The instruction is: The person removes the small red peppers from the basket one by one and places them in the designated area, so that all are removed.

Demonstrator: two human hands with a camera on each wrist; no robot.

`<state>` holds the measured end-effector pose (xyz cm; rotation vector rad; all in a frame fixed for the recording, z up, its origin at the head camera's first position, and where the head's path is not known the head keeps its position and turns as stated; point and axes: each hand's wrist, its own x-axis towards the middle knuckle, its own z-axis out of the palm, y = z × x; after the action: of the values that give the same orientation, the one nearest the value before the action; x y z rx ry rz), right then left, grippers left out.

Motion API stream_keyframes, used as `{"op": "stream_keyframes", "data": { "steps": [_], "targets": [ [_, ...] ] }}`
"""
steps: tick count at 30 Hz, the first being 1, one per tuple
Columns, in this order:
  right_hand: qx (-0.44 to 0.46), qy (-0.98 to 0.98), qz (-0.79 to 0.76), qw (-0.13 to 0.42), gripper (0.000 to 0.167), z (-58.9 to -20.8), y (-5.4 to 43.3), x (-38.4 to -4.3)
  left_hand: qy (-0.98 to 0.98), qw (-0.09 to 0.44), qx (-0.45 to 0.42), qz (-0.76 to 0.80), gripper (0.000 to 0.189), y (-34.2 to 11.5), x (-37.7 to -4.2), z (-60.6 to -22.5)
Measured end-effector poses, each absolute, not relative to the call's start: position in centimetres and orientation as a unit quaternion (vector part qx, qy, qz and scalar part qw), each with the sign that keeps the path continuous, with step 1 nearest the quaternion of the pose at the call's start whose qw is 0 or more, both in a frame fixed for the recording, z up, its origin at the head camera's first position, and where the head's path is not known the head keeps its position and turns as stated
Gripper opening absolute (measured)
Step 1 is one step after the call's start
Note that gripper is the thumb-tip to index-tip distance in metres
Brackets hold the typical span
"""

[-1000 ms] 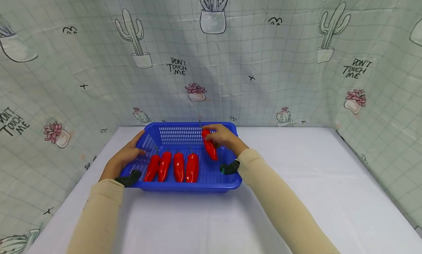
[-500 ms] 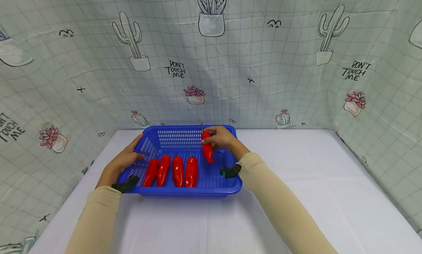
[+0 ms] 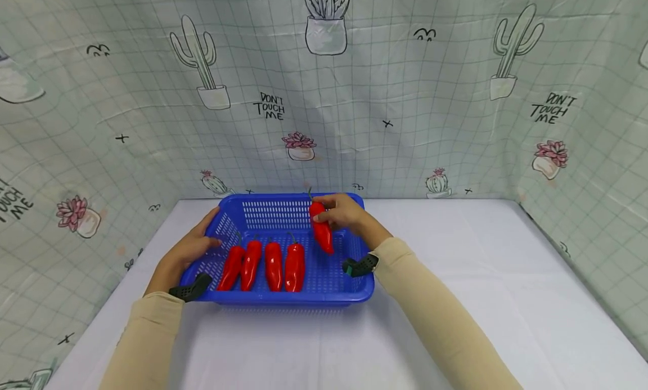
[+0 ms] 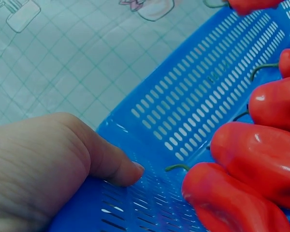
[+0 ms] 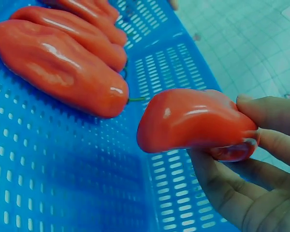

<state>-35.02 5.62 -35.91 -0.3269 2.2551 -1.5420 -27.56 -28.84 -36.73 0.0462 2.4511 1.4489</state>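
Observation:
A blue plastic basket (image 3: 277,299) with slotted walls stands on the white table. Over its left rim lies my left hand (image 3: 193,245), gripping the wall with the thumb inside, as the left wrist view (image 4: 72,159) also shows; the other fingers are hidden behind the wall. Between the thumb and fingers of my right hand (image 3: 346,214) is a red pepper (image 3: 322,232), held near its stem end, above the right part of the basket. It tilts, with the stem up and the tip down to the right. Several more red peppers (image 3: 295,269) lie side by side in the basket's left half.
The white table (image 3: 455,300) extends to the right of the basket and in front of it. Behind the table hangs a pale grid-patterned cloth (image 3: 344,108) with drawn cacti, and it continues along both sides.
The pepper in my right hand swung more upright, then tilted again with its tip to the right. My left hand keeps its grip on the basket's rim. The view shifted slightly.

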Motion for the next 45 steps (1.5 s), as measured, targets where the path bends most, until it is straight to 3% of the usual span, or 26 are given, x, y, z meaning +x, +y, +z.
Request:
{"op": "stream_keyframes", "data": {
  "steps": [23, 45],
  "targets": [
    [-0.154, 0.722, -0.648, 0.188, 0.061, -34.2, 12.4, -36.2, 0.86, 0.155, 0.007, 0.486, 0.091, -28.8, -27.6, -36.6],
    [-0.135, 0.707, -0.675, 0.163, 0.059, -35.5, 16.6, -35.8, 0.854, 0.146, 0.022, 0.498, 0.09, -28.8, -27.3, -36.7]
  ]
}}
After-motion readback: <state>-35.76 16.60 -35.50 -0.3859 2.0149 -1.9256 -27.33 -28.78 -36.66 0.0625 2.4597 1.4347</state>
